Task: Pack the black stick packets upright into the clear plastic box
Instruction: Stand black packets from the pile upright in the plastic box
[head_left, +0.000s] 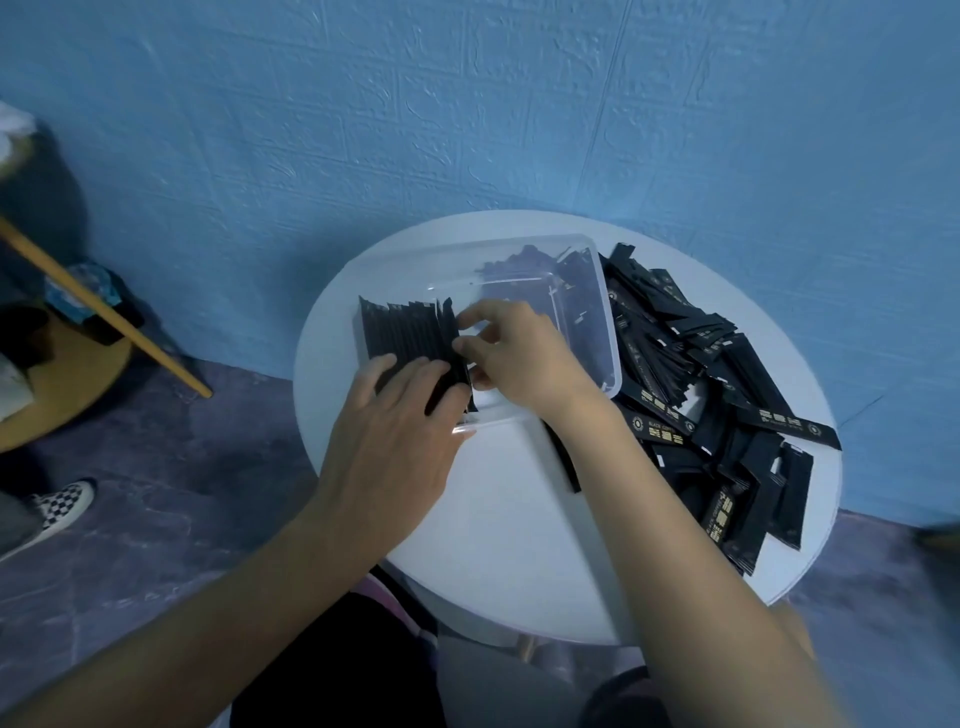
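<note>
A clear plastic box (605, 312) lies on the round white table (498, 519). A row of black stick packets (405, 332) stands upright at the box's left end. My left hand (395, 421) rests its straight fingers on the near side of that row. My right hand (514, 353) reaches into the box and pinches the rightmost packet of the row between thumb and fingers. A loose heap of black packets (701, 384) with gold print lies on the table right of the box. A few more packets show through the box's far right end.
A blue textured wall (467, 114) stands right behind the table. At the left are a wooden stool with a slanted leg (104, 306), and a checkered shoe (62, 504) on the dark floor. My knees are under the table's near edge.
</note>
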